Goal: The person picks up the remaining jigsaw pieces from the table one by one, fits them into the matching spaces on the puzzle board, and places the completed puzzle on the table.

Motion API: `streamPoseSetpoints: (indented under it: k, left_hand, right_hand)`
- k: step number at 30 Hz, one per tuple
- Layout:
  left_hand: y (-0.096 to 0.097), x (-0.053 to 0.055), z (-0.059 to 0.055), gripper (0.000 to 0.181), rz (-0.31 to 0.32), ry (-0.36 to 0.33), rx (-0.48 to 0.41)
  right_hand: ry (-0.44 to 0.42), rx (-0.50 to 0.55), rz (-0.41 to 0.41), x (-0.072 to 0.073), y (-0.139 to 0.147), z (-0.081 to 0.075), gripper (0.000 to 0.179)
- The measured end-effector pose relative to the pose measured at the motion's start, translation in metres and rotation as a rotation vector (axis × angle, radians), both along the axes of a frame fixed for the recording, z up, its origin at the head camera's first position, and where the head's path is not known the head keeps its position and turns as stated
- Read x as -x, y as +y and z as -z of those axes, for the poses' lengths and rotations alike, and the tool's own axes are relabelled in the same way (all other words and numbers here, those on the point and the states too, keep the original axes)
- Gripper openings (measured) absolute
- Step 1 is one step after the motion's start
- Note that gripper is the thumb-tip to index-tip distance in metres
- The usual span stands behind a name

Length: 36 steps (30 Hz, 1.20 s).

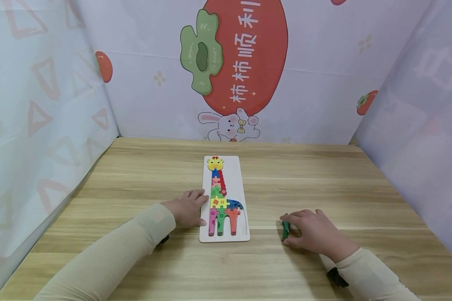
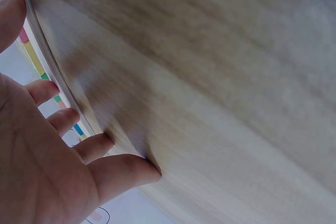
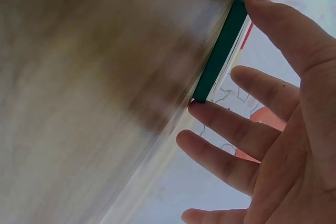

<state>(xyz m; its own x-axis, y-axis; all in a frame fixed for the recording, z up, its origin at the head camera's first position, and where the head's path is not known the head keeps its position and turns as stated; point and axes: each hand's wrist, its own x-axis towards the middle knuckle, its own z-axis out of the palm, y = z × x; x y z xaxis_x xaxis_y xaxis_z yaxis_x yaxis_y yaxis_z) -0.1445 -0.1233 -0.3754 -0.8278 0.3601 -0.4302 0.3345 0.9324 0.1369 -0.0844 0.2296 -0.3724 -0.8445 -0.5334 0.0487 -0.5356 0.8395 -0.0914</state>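
A pale wooden puzzle board (image 1: 233, 175) lies on the table with a giraffe built of numbered, coloured pieces: yellow head, red mane, pink, green and orange legs. My left hand (image 1: 188, 207) rests at the board's left edge, its fingers spread and loosely bent, thumb near the lower left side. Right of the board, my right hand (image 1: 314, 232) pinches a dark green puzzle piece (image 3: 220, 51) by its two ends, thumb at one and a finger at the other. The piece is low at the tabletop. In the left wrist view, the left palm (image 2: 37, 166) holds nothing.
The wood-grain table (image 1: 154, 167) carries the board. Behind it hangs a white cloth (image 1: 324, 92) printed with a large red persimmon and a rabbit. Cloth walls stand at left (image 1: 41, 104) and right (image 1: 422, 125).
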Motion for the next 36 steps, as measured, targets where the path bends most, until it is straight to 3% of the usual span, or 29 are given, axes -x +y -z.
streamPoseSetpoints:
  k: [25,36]
  left_hand:
    - [0.0004,0.0007,-0.0003,0.081,0.007,0.008,0.006]
    - [-0.0001,0.0004,0.0001,0.081,-0.001,0.004,-0.002]
  right_hand:
    - [-0.027,-0.063,0.040,0.0025,-0.0026,-0.0018,0.048]
    - [0.025,-0.034,0.033,0.0027,-0.0029,-0.0033,0.046]
